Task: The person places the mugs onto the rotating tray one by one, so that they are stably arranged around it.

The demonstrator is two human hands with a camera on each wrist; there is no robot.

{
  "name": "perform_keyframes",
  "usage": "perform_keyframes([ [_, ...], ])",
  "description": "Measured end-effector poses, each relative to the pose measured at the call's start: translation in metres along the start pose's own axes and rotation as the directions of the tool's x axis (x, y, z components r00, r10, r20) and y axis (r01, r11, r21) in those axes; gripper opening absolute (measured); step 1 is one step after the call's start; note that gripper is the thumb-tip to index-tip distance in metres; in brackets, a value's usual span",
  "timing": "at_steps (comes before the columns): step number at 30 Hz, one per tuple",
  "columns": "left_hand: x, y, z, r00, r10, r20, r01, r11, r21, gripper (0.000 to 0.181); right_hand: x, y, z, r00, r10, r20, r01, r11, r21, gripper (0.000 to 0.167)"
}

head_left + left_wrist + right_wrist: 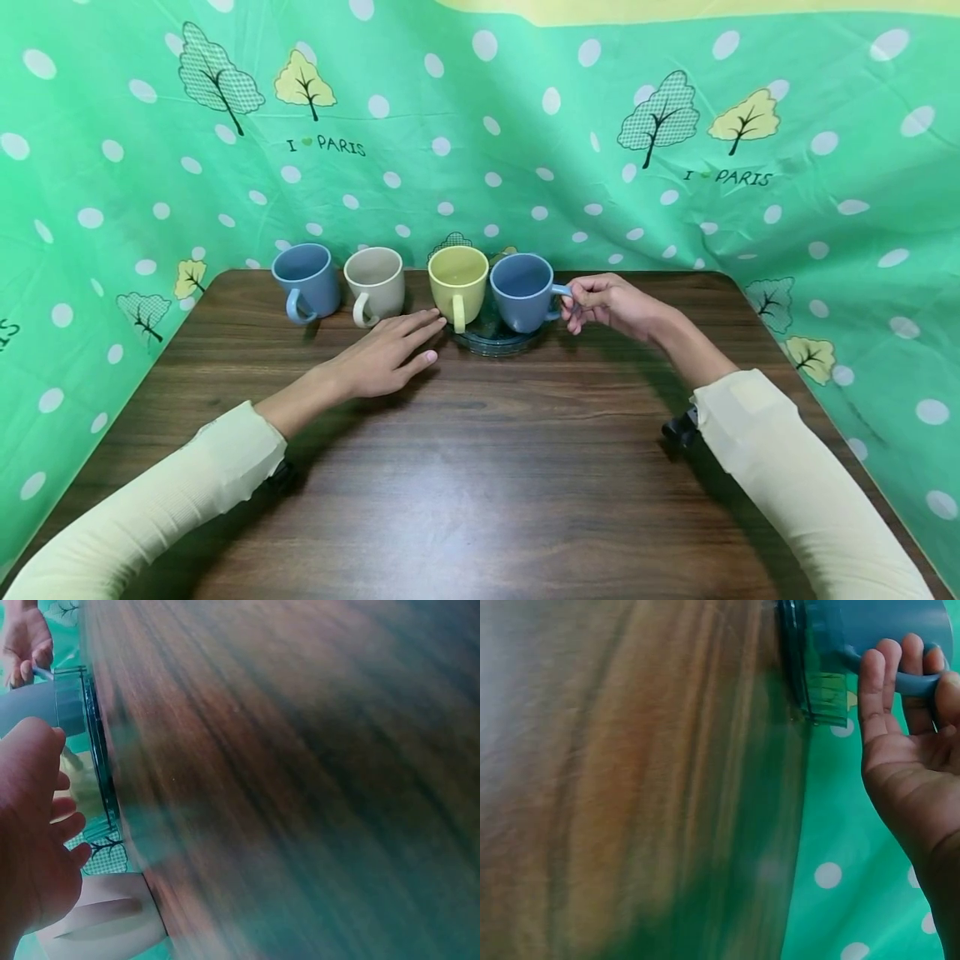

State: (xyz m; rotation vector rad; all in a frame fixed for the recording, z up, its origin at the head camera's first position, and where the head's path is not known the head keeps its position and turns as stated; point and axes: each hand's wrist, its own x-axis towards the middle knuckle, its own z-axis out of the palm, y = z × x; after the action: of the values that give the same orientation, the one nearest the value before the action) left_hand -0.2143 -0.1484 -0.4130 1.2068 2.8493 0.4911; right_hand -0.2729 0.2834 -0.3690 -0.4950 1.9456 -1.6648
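Observation:
My right hand [611, 304] pinches the handle of a blue mug [522, 292], with fingers also visible around that handle in the right wrist view. The mug is over the right part of a round clear glass dish [495, 344]; whether it touches the dish is hard to tell. A yellow mug [454, 275] is on the dish's left part, its handle facing me. My left hand [386, 357] has its fingers extended, fingertips beside the yellow mug's lower left side. Both mugs appear upright. In the left wrist view, the left hand [34, 817] partly hides the yellow mug [86, 787].
Left of the dish stand a cream mug [377, 287] and, farther left, a second blue mug [306, 283], handles toward me. They sit near the far edge of the brown wooden table [450, 500]. A green dotted cloth [480, 125] hangs behind and around the table.

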Motion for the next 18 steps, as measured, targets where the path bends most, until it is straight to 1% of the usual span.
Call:
perform_keyframes([
  [5, 0.001, 0.001, 0.0, 1.0, 0.003, -0.006, -0.003, 1.0, 0.004, 0.061, 0.003, -0.008, -0.004, 0.999, 0.036, 0.031, -0.036, 0.999, -0.027, 0.035],
  [7, 0.001, 0.0, -0.001, 1.0, 0.003, -0.009, -0.003, 1.0, 0.004, 0.061, 0.003, -0.011, -0.005, 0.998, 0.048, 0.032, -0.046, 0.998, -0.047, 0.036],
  [12, 0.002, 0.0, -0.001, 1.0, 0.005, -0.012, -0.005, 1.0, 0.006, 0.062, 0.004, -0.017, -0.007, 0.998, 0.064, 0.01, -0.062, 0.991, -0.117, 0.038],
  [18, 0.002, 0.0, 0.0, 1.0, 0.001, -0.007, -0.001, 1.0, 0.005, 0.062, 0.004, -0.02, -0.008, 0.997, 0.064, -0.049, -0.072, 0.979, -0.19, 0.037],
])
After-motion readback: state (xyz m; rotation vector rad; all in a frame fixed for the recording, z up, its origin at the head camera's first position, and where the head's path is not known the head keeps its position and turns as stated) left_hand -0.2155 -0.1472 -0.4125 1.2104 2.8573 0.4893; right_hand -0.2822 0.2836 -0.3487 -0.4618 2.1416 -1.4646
